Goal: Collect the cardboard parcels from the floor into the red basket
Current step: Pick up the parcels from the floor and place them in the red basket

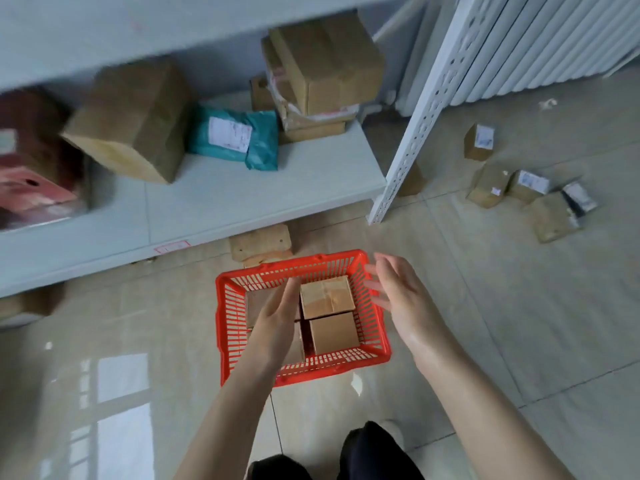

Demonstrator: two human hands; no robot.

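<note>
Noted red basket [311, 370] on the floor [485, 323], cardboard parcels [327, 296] packed inside. Seen left hand [277, 320] over the parcels and right hand [398, 296] above the right rim, both hands straight-fingered, holding nothing. Logged loose parcels [552, 220] on the floor well to the right.

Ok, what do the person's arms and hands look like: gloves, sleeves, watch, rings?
Left hand and right hand are bare, no gloves. The left forearm and right forearm are bare to the frame's edge, no sleeve in view. No watch, bracelet or ring shows, though fingers are blurred.
</note>
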